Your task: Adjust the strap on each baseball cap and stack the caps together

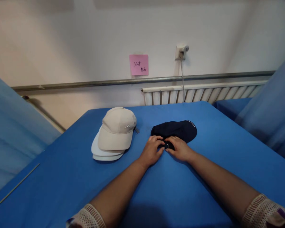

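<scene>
A dark navy baseball cap (173, 128) lies on the blue-covered table, its brim pointing right with small white lettering along the edge. Both hands grip the near side of it, at the back strap, where a small metal buckle shows between them. My left hand (153, 150) pinches the strap from the left, fingers curled. From the right, my right hand (179, 148) closes thumb and fingers on the same strap. Left of my hands sits a stack of light caps: a beige cap (117, 126) on top, with white brims (106, 155) showing under it.
A thin stick (19, 183) lies near the left edge of the blue table cover (68, 171). Behind are a metal rail (104, 83), a radiator (204, 93), a plugged socket (181, 52) and a pink note (139, 65). Blue curtains (11, 129) hang at both sides.
</scene>
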Tool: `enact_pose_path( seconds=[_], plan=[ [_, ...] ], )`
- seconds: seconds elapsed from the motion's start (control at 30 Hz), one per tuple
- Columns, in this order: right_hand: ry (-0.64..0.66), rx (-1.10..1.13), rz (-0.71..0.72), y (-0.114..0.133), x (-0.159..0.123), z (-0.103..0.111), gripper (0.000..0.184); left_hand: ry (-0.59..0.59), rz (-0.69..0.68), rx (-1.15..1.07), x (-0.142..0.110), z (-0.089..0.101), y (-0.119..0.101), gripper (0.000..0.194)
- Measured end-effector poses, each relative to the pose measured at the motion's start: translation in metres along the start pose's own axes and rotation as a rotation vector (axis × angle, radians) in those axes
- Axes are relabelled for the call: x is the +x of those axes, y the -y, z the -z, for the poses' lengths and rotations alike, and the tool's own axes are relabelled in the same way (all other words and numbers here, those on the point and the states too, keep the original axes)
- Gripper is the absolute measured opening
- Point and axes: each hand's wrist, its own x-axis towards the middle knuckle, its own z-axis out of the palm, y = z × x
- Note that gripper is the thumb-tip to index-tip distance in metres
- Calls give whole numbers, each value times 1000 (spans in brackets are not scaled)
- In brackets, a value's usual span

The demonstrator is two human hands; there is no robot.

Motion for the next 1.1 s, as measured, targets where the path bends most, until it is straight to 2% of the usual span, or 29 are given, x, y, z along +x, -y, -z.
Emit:
enact_pose_path(
  seconds=[0.1, 0.27, 0.43, 0.57, 0.67, 0.73, 0.8, 0.9, 1.0, 1.1],
  plan=[
    [26, 24, 4, -3, -1, 2, 37, 96, -7, 9, 2, -10, -2, 19],
    [37, 40, 17, -1, -2, 5, 40, 120, 79, -160, 4, -9, 8, 7],
    [-16, -57, 22, 9, 0, 1, 36, 78, 199, -480, 6, -3, 14, 9],
    [-42, -186, 9, 14, 3, -5, 19, 26, 362, -831, 9, -3, 11, 15],
    [-65, -183, -9, 11, 3, -6, 17, -3, 494, -1108, 8, 1, 11, 19],
    [-90, -149, -26, 8, 3, -6, 18, -15, 518, -1165, 8, 3, 11, 20],
    [-114, -120, -37, 6, 3, -6, 21, -11, 472, -1070, 7, 5, 12, 25],
    [-145, -82, -15, 7, 1, -5, 20, -17, 331, -705, 5, 2, 13, 38],
    [-150, -37, 48, 12, -1, -2, 15, -27, 227, -337, 5, 0, 13, 24],
    [-159, -14, 101, 17, -2, 2, 12, -64, 202, -188, 5, 3, 14, 26]
  ],
)
